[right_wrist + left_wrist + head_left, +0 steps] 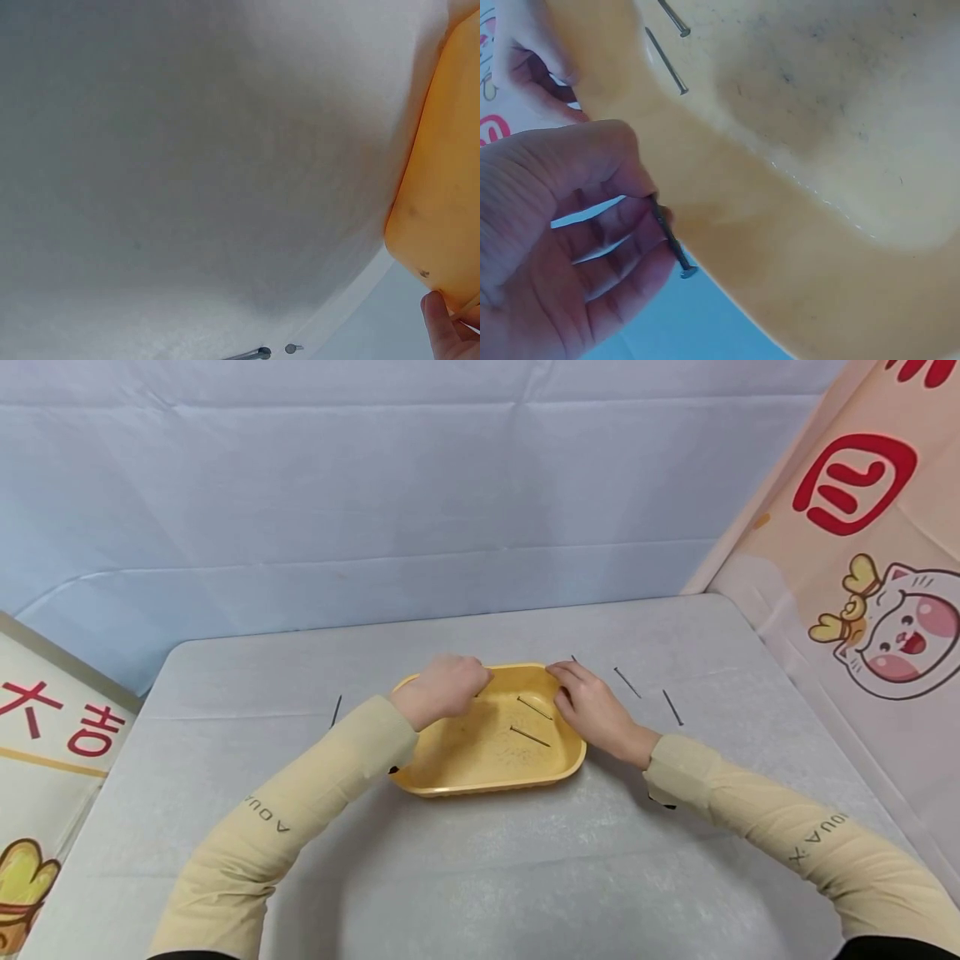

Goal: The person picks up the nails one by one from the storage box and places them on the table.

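Observation:
A shallow yellow plastic tray (457,764) lies on the table in front of me. My left hand (448,687) is over its far left rim. In the left wrist view, thumb and fingers pinch a dark metal nail (672,238), its head pointing away from the fingertips. At the tray's right far corner, my right hand (600,714) grips the rim; the right wrist view catches only part of its fingers (441,326) against the tray's outer wall. Inside the tray lie two loose nails, one farther back (535,708) and one nearer (530,737).
Several nails lie on the table (480,877): one to the left (335,711) of the tray, others on the right (627,682), including one near the right edge (672,707). A pale cloth backdrop (450,527) stands behind, with printed panels at both sides.

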{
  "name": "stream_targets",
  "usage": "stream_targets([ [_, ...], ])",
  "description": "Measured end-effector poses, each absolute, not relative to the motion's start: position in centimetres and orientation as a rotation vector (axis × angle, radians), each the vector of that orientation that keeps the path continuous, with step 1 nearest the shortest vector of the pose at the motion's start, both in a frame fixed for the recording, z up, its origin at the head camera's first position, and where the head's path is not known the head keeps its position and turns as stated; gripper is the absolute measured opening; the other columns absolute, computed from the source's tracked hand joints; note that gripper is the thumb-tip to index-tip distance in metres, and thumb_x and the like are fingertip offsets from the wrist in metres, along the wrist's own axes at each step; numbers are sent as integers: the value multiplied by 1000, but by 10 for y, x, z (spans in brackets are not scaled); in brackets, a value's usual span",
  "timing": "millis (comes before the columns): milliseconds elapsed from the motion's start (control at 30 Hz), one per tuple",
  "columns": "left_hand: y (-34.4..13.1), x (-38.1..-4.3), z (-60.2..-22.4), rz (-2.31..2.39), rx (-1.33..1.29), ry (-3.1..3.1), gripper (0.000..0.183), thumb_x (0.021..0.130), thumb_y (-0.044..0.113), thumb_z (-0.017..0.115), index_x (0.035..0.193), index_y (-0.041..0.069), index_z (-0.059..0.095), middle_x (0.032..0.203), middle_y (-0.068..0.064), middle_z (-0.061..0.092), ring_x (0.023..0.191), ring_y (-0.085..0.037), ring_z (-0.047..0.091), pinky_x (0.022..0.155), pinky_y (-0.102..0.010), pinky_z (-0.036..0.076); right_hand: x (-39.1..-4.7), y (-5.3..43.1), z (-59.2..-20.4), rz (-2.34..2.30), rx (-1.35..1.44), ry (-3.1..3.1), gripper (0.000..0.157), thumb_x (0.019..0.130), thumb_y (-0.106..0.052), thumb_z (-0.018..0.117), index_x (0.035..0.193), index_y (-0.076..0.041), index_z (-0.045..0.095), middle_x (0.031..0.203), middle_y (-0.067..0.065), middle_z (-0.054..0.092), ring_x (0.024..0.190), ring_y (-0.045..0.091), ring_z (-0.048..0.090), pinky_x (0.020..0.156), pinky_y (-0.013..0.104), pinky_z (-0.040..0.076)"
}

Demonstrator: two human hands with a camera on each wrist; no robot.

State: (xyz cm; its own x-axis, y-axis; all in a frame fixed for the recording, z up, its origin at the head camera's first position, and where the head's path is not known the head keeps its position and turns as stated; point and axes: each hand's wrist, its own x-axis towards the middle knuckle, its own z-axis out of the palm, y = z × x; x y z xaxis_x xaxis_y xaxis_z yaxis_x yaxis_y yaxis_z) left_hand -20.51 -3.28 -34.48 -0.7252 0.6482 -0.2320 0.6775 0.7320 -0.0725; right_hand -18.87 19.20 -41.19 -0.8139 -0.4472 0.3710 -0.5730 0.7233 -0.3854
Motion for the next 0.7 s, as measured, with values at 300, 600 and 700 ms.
stream_targets([
  [300, -33, -204, -343, -233, 1179, 2835, 20, 81, -6, 52, 91, 8, 61, 78, -5, 57, 65, -16, 49, 53, -28, 43, -187, 192, -410, 718, 811, -2674, 34, 85, 1, 50, 118, 9, 54, 116, 19, 54, 104, 31, 55, 85, 39, 49],
  [600, -35, -203, -339, -228, 1208, 2874, 25, 80, -8, 51, 96, 8, 62, 81, -4, 58, 67, -18, 53, 53, -27, 46, -187, 191, -411, 716, 809, -2645, 34, 82, 3, 50, 115, 11, 55, 113, 21, 54, 101, 33, 56, 83, 41, 49],
  [700, -37, -204, -339, -211, 1215, 2890, 25, 79, -9, 50, 93, 8, 61, 81, -3, 58, 68, -18, 55, 52, -27, 46, -187, 191, -411, 719, 812, -2643, 33, 83, 3, 49, 114, 12, 55, 113, 21, 54, 101, 33, 55, 83, 41, 49],
])
